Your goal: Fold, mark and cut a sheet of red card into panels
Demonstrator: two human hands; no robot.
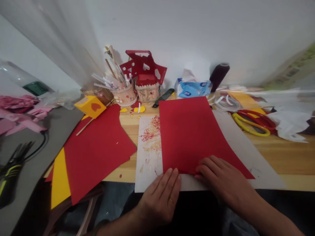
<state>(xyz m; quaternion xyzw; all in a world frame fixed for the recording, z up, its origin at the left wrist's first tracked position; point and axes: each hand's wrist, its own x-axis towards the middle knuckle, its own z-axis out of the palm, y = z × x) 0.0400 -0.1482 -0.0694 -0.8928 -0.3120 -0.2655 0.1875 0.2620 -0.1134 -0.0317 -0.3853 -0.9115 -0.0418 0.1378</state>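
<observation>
Two hands work at the near edge of one red sheet point(187, 134), which lies on a white sheet point(149, 167) at the desk's point(283, 157) front. Taking the red sheet as the dial's centre, the left hand point(161, 195) is at seven o'clock, its fingers straight, close together and flat on the near-left corner. The right hand point(220, 178) is at five, fingers bent over the same edge; whether they pinch it cannot be told. The hands are apart, with a short stretch of edge between them.

The white sheet shows at nine o'clock, marked with red and tan smears, and again from three to five. Its near side runs along the desk's front edge. Bare wood opens at four o'clock, beyond the white sheet, while only a narrow wooden strip remains at nine, before a second red sheet point(98, 150). That one and one yellow sheet point(60, 180) at eight stick out past the front edge.

One yellow box point(91, 106) with a heart is at ten; two decorated cups point(125, 95) point(147, 92) stand near eleven, one topped by a red cutout piece point(145, 65). One tissue box point(193, 88) and one dark spool point(220, 76) crowd twelve to one. Red and yellow handle loops point(253, 123) lie near three.
</observation>
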